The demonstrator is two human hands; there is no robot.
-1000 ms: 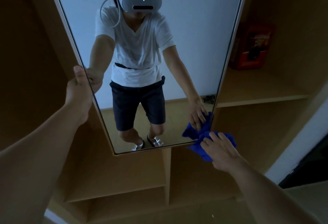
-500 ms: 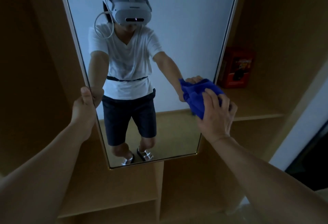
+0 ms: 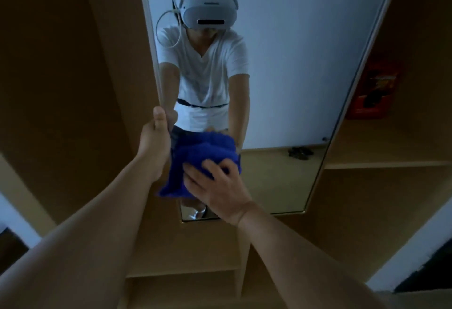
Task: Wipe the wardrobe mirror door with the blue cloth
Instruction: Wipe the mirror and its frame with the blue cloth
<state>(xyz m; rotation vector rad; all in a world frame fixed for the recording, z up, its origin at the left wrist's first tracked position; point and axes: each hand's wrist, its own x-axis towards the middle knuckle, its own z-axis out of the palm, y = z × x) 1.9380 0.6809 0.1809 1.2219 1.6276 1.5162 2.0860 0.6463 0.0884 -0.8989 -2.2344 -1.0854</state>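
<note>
The tall mirror door (image 3: 288,88) of the wooden wardrobe fills the middle of the view and reflects a person in a white shirt. My left hand (image 3: 155,137) grips the door's left edge, thumb on the front. A crumpled blue cloth (image 3: 203,157) is pressed flat against the lower left part of the glass. My right hand (image 3: 215,186) lies over the cloth with fingers spread on it, close beside my left hand. The cloth hides part of the reflection.
Open wooden shelves (image 3: 381,164) stand behind the door on the right, with a red box (image 3: 374,88) on one. More shelf compartments (image 3: 181,272) lie below the mirror's bottom edge. A white wall strip (image 3: 411,247) shows at lower right.
My right hand has swept the cloth from the mirror's right edge across to the lower left, next to my left hand. The left hand kept its grip on the door edge.
</note>
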